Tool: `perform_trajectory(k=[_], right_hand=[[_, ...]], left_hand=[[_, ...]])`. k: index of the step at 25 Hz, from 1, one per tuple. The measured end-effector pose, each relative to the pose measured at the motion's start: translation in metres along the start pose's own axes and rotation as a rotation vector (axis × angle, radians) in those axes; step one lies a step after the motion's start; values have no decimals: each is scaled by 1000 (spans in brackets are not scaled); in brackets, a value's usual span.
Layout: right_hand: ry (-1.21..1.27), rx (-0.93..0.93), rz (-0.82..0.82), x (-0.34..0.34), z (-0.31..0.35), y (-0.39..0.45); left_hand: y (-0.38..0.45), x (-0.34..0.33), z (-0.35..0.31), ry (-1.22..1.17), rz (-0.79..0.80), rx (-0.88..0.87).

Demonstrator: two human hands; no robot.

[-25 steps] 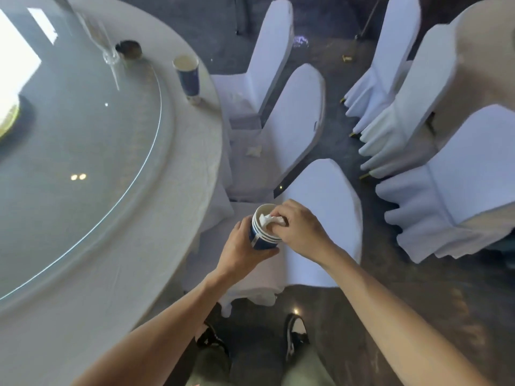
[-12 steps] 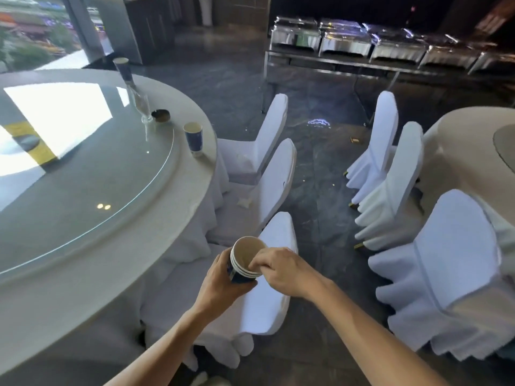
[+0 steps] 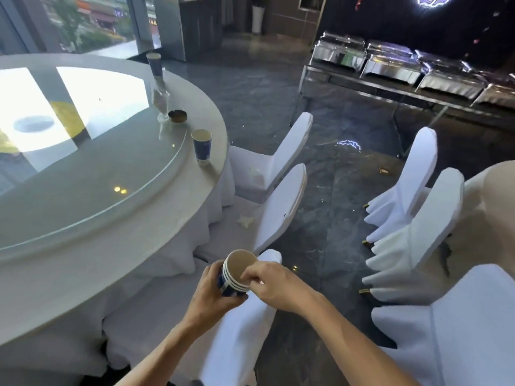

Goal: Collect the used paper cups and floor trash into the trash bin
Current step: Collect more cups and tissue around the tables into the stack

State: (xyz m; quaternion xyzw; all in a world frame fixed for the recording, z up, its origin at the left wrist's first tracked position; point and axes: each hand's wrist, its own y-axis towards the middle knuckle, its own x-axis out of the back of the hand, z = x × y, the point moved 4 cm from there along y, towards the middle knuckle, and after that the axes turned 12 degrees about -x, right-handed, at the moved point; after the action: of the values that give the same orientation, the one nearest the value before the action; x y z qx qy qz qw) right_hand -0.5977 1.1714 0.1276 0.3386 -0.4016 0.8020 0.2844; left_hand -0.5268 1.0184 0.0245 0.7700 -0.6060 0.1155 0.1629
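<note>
Nested round paper cups [image 3: 237, 277]

No readable text, labels, brands or numbers anywhere. Blue paper cups, stack in hands [image 3: 235, 277] and single cup on table [image 3: 201, 146]: pattern on wall too blurred to read. Storefront signs through far left window [image 3: 92, 20]: colour only, letters illegible. Glowing shape on far right wall [image 3: 433, 1]: no legible characters.
</note>
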Motion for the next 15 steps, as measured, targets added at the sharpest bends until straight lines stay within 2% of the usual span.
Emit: perform_trajectory(k=[8, 15], right_hand=[[76, 48, 102, 70, -38, 78], [76, 166, 158, 122, -86, 157]], left_hand=[[79, -43, 6, -46, -181, 136], [147, -88, -6, -33, -321, 271]])
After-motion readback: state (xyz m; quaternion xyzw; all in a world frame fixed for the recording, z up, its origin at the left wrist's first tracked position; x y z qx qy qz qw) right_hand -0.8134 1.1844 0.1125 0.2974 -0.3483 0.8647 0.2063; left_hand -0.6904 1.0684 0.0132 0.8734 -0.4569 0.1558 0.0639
